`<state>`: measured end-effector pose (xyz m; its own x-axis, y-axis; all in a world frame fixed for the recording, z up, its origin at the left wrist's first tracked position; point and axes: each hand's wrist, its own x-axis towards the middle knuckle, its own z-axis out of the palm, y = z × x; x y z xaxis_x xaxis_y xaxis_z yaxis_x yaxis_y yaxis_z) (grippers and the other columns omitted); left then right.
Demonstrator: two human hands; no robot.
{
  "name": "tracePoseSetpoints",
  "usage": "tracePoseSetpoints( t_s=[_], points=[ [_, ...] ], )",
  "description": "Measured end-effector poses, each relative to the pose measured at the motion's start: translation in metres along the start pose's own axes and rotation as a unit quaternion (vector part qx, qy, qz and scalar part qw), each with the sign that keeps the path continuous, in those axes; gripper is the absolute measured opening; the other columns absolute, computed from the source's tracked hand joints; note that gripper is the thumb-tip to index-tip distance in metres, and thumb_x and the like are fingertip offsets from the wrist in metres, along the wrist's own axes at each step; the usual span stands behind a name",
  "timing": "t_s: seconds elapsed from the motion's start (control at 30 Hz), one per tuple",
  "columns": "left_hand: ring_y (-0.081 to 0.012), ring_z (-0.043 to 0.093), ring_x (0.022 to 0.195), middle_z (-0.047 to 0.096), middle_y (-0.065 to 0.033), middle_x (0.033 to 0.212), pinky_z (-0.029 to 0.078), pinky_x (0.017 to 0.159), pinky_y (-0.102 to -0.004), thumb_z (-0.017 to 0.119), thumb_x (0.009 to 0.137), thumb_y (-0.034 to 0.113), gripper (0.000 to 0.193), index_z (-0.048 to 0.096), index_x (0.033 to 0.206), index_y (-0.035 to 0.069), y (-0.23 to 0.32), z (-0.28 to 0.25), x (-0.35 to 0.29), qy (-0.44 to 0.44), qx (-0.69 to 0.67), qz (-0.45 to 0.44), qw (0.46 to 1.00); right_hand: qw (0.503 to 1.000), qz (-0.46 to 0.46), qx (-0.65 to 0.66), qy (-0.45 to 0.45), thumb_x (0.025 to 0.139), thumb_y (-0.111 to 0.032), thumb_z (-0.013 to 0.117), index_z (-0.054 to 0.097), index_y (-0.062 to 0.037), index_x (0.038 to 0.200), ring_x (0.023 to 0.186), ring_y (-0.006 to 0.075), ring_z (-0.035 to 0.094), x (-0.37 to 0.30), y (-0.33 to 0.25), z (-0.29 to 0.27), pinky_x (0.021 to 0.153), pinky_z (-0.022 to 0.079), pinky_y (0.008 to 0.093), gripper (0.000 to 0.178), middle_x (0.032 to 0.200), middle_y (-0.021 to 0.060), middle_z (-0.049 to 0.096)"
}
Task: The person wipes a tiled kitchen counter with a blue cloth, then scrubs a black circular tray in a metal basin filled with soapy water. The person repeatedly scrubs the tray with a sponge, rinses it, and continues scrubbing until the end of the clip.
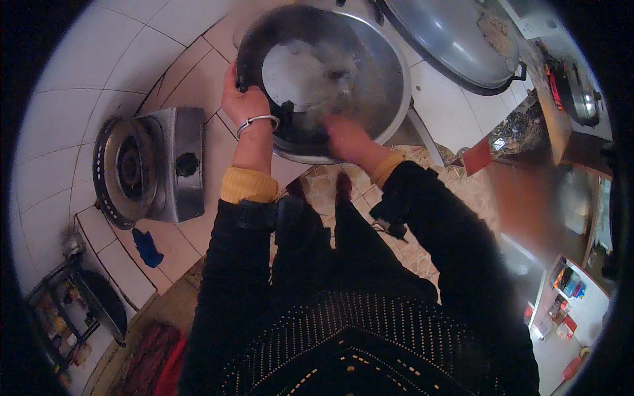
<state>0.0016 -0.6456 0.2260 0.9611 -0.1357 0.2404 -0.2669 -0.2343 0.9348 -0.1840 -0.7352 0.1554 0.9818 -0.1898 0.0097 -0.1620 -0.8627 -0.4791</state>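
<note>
A dark, round wok with a pale, bright patch across its inside sits tilted in a wide metal basin. My left hand, a silver bangle at its wrist, is closed around the wok's left edge. Low inside the basin, near its front rim, my right hand reaches toward the wok's inner surface. Motion smears its fingers, so whether it holds anything cannot be made out. Murky water seems to lie in the basin around the wok.
Left of the basin, a gas stove stands on the tiled counter, with a crumpled blue cloth in front. A large metal lid covers a big pan at the back right. A dark pan leans at the lower left.
</note>
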Motion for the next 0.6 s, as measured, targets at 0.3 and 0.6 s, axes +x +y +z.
tracePoseSetpoints(
  t_s=[0.3, 0.6],
  points=[
    [-0.025, 0.068, 0.101, 0.07, -0.0154, 0.11, 0.05, 0.094, -0.0344, 0.049, 0.072, -0.015, 0.057, 0.062, 0.124, 0.004, -0.006, -0.015, 0.005, -0.009, 0.112, -0.009, 0.994, 0.941, 0.008, 0.314, -0.124, 0.075, -0.003, 0.056, 0.045, -0.0028, 0.141, 0.123, 0.0372, 0.053, 0.012, -0.034, -0.036, 0.105, 0.043, 0.0431, 0.068, 0.137, 0.0233, 0.052],
    [-0.021, 0.067, 0.1, 0.07, -0.012, 0.11, 0.05, 0.092, -0.0324, 0.05, 0.071, -0.015, 0.057, 0.063, 0.123, 0.004, -0.008, -0.013, 0.008, -0.004, 0.04, -0.007, 0.999, 0.989, -0.076, -0.127, 0.002, 0.079, -0.01, 0.059, 0.063, -0.0032, 0.11, 0.101, 0.0385, 0.063, 0.019, 0.055, -0.023, 0.086, 0.05, 0.0502, 0.032, 0.104, 0.0174, 0.066]
  ],
)
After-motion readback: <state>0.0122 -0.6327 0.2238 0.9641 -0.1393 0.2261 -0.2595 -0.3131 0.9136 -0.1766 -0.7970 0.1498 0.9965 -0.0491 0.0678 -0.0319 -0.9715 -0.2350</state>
